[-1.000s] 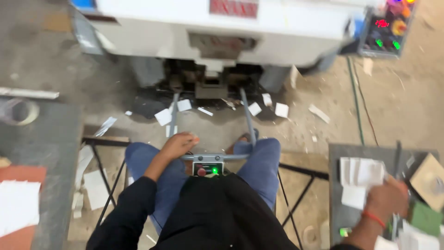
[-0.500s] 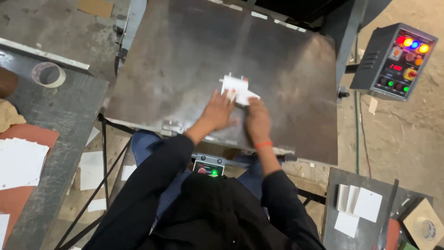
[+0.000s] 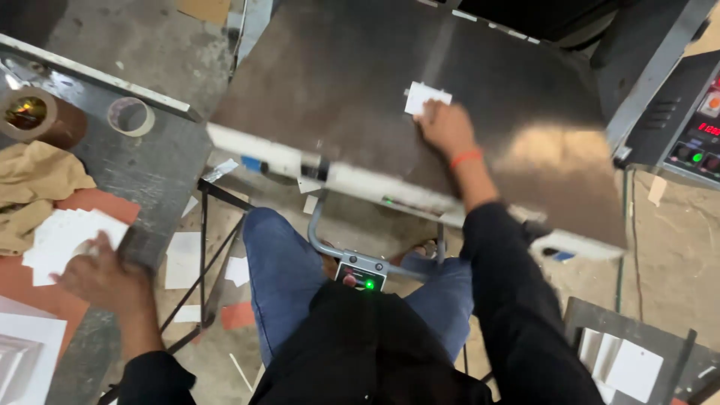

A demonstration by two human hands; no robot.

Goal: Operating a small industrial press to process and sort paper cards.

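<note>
Sitting at a big tilted metal plate (image 3: 360,97), dark and shiny, taken here as the landmark for everything else. Small white card (image 3: 427,97) lying flat on the plate, up toward its far right part, long axis running roughly left-right with a slight tilt, right end a touch higher in the view. Right hand (image 3: 448,127) resting just below the card, fingertips on its lower edge, grip loose and flat, more pressing down than pinching; orange band on the wrist. Left hand (image 3: 101,277) well off to the plate's lower left, over the grey worktop (image 3: 150,180), fingers curled on the edge of a stack of white cards (image 3: 67,236); blurry there, so can't tell how tight that grip is. Left of the plate: a roll of brown tape (image 3: 34,116), a clear tape roll (image 3: 130,116) and a crumpled tan cloth (image 3: 37,187). Right of the plate: a control box (image 3: 690,127) with lit buttons. Below the plate's near edge: a small green light (image 3: 369,284) between blue-jeaned knees, and more white cards (image 3: 630,367) lower right.
</note>
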